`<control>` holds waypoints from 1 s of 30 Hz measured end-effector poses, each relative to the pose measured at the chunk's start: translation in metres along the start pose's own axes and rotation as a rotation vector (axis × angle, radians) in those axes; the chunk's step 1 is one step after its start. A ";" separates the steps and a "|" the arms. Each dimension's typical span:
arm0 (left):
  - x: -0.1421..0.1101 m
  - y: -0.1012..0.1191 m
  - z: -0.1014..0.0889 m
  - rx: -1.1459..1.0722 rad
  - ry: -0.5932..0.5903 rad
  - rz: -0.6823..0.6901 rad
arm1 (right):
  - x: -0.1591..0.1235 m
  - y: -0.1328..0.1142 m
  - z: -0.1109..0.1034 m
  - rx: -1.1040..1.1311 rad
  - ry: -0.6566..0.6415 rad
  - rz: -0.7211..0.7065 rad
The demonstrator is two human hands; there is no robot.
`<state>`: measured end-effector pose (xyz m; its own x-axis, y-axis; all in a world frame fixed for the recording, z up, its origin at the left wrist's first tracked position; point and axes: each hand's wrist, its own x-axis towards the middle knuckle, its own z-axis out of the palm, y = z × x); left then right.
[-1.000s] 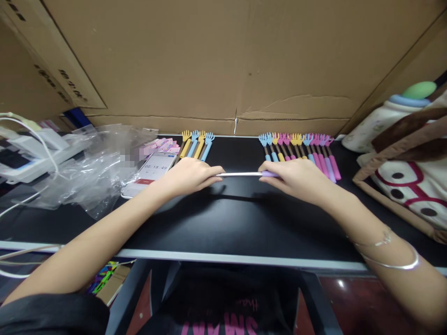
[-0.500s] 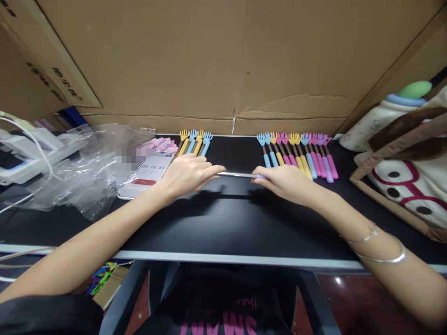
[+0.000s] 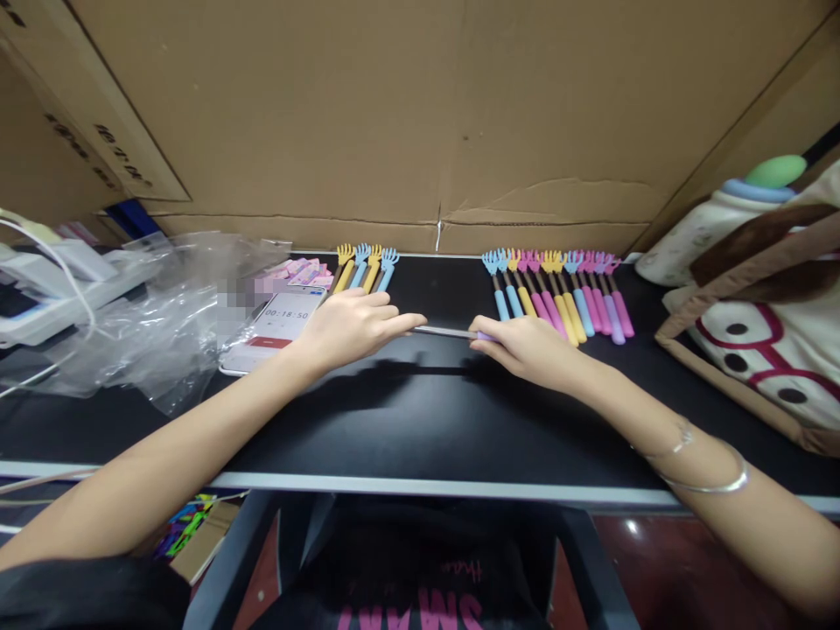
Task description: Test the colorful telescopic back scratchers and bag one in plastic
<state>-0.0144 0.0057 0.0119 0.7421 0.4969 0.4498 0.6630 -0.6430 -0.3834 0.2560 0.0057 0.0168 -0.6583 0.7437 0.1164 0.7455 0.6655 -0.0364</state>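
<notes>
Between my hands stretches a thin metal rod with a purple handle, apparently a back scratcher (image 3: 447, 332), held just above the black table. Its far end is hidden inside my left hand (image 3: 358, 328), whose fingers are closed around it. My right hand (image 3: 530, 352) is closed on the purple handle. Behind my right hand lies a row of back scratchers (image 3: 557, 297) with blue, yellow, pink and purple handles, claws toward the back. Beyond my left hand is a smaller group of yellow and blue back scratchers (image 3: 364, 267), partly covered by that hand.
To the left are a phone (image 3: 279, 319) showing a timer, clear plastic bags (image 3: 177, 306), pink packets (image 3: 305, 272) and a white power strip (image 3: 72, 284). At right stand a white bottle (image 3: 715, 223) and a fabric bag (image 3: 767, 350). Cardboard (image 3: 420, 114) walls the back.
My right hand has shifted slightly left and down, and the rod now slopes a little down toward it. The exposed rod looks slightly shorter. My left hand has barely moved.
</notes>
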 end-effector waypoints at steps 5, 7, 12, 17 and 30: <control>-0.001 0.004 0.007 0.018 -0.040 -0.020 | 0.000 0.002 0.003 -0.143 0.027 -0.015; 0.000 0.008 0.009 -0.022 -0.087 -0.058 | 0.000 0.002 0.004 -0.219 0.053 -0.017; 0.000 0.018 0.013 -0.250 -0.236 -0.197 | -0.002 0.002 0.000 -0.303 0.112 -0.054; 0.002 0.023 0.012 -0.497 -0.323 -0.239 | -0.003 0.002 -0.005 -0.329 0.159 -0.093; 0.005 0.020 0.007 -0.167 -0.178 -0.175 | -0.004 0.005 -0.012 -0.256 0.151 -0.074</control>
<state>0.0031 -0.0008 0.0006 0.6334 0.6937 0.3429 0.7679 -0.6180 -0.1683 0.2635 0.0051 0.0282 -0.7032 0.6630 0.2567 0.7107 0.6659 0.2270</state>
